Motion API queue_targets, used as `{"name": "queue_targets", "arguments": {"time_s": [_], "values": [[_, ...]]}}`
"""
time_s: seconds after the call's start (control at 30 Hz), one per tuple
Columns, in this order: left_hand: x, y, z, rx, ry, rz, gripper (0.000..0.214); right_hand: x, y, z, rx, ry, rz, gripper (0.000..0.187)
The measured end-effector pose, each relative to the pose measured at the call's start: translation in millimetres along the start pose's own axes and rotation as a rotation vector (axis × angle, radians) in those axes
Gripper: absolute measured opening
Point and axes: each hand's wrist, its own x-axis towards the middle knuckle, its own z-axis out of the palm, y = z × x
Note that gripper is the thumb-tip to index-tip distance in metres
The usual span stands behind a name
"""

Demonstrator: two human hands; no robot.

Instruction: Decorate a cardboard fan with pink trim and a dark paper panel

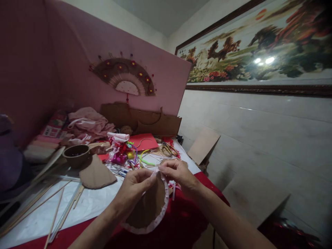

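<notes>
A brown cardboard piece (pixel 151 209) with a rounded outline and a pale pink fabric edging (pixel 164 207) is held up over the red cloth. My left hand (pixel 137 183) grips its upper left edge, thumb on the near face. At the top of the same edging, the thumb and index finger of my right hand (pixel 178 174) pinch the pale strip, close to the left fingertips. Exactly how the strip lies between the fingers is too small to see. Behind the hands lie gold-handled scissors (pixel 169 150) and coloured pipe cleaners (pixel 145 159).
A dark bowl (pixel 76 155) and a cardboard fan shape (pixel 97 173) are at left, near thin wooden sticks (pixel 55 211). Red paper (pixel 144 141) and folded pink cloth (pixel 89 121) lie farther back. A decorated fan (pixel 127 76) hangs on the pink panel.
</notes>
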Motion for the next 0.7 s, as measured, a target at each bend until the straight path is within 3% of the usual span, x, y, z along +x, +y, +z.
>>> {"name": "queue_targets", "arguments": {"time_s": [0.27,0.5,0.7], "values": [[-1.6,-3.9,-2.6,0.06,-0.023,-0.002,0.019,1.5,-3.0,-2.2,0.094,-0.066,0.087,0.031],[-2.7,1.8,-1.1,0.169,-0.03,0.048,0.024,1.6,2.3,-5.6,-0.078,-0.111,-0.198,0.029],[-3.5,-3.7,-1.8,0.092,0.029,-0.003,0.025,-3.2,1.2,2.7,-0.604,0.092,-0.516,0.025]]}}
